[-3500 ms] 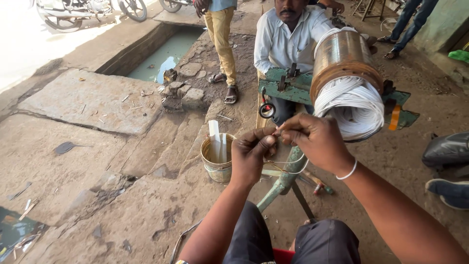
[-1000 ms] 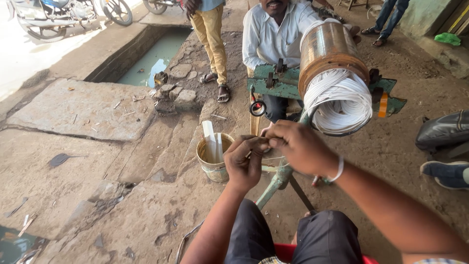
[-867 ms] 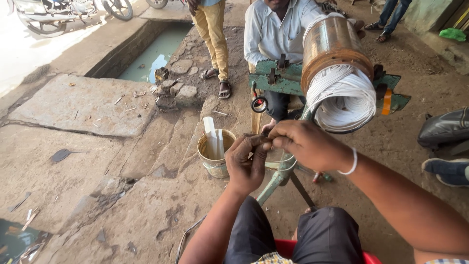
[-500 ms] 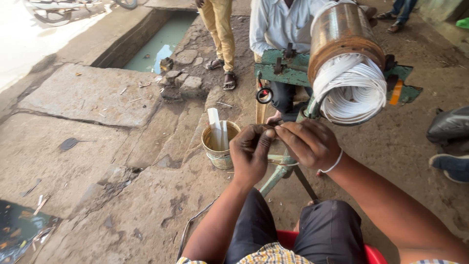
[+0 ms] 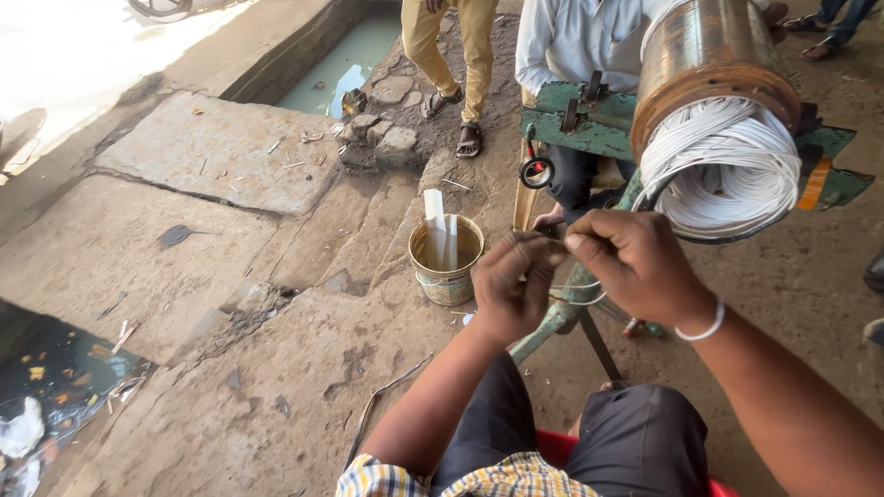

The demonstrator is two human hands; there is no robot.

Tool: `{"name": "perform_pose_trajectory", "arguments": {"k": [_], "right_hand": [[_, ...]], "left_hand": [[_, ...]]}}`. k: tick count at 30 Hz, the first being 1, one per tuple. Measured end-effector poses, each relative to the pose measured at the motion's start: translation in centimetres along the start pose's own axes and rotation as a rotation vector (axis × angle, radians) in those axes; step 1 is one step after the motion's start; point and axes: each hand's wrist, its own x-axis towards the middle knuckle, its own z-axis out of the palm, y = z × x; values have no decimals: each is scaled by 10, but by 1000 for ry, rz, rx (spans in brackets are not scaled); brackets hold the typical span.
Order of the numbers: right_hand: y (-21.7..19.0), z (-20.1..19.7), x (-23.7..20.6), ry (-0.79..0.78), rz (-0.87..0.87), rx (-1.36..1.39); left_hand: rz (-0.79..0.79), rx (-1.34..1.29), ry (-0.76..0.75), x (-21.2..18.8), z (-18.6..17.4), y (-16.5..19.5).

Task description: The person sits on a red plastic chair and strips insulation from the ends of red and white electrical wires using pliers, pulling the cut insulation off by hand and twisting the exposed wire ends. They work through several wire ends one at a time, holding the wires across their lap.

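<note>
My left hand (image 5: pixel 509 287) and my right hand (image 5: pixel 630 263) meet in front of me, fingertips pinched together on a thin white wire (image 5: pixel 578 296) that loops below them. Just above and to the right stands a rusty metal cylinder (image 5: pixel 707 53) with a thick bundle of white wire (image 5: pixel 723 172) spilling from its open end. It rests on a green metal stand (image 5: pixel 589 122). A small tin can (image 5: pixel 447 262) with pale strips standing in brownish liquid sits on the ground left of my left hand.
A person in a white shirt (image 5: pixel 578 37) sits behind the stand. Another person in yellow trousers (image 5: pixel 451 46) stands by loose stones (image 5: pixel 387 143). A water-filled drain (image 5: pixel 345 69) runs at the back. Rough stone ground lies to the left; I sit on a red seat (image 5: pixel 552 446).
The view has shifted slightly, and my hands have stayed together at the same spot below the cylinder, still working the thin wire between the fingertips.
</note>
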Motion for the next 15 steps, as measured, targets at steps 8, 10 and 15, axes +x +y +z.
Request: {"name": "perform_pose_trajectory", "arguments": {"k": [8,10,15], "right_hand": [[5,4,-2,1,158,17],[5,13,-12,146,-42,-99],[10,26,-27,332,-428,-488]], "left_hand": [[-20,37,3,3,1,0],[-46,7,16,3,0,0],[-85,20,37,1,3,2]]}}
